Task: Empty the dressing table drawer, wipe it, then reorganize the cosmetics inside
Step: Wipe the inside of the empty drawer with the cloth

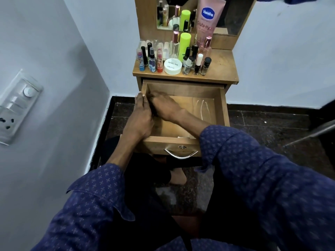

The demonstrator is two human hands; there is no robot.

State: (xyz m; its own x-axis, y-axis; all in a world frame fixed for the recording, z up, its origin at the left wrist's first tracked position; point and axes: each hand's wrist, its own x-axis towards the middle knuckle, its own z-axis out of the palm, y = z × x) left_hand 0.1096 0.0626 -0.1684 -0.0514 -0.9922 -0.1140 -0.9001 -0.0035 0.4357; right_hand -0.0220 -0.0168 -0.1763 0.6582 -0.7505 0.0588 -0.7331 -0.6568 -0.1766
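Observation:
The wooden drawer (pixel 222 109) of the dressing table is pulled out, and its floor shows bare wood with pale streaks (pixel 201 108). My left hand (pixel 142 115) rests along the drawer's left wall, fingertips at the far left corner. My right hand (pixel 165 106) is inside the drawer at the left, back up, its fingers blurred and partly hidden behind my left hand. Whether it holds anything is unclear. Cosmetics stand on the table top (pixel 221 67): a pink Vaseline tube (pixel 208 19), a lime green bottle (pixel 184 45), a white round jar (pixel 173 66), small nail polish bottles (pixel 198 65) and lip balms (pixel 159 60).
A small pale item (pixel 181 137) lies just inside the drawer front, above the metal handle (pixel 181 154). A mirror (pixel 233 19) stands behind the cosmetics. A switchboard (pixel 16 107) is on the left wall. The floor is dark stone, with a metal bar (pixel 311 134) at the right.

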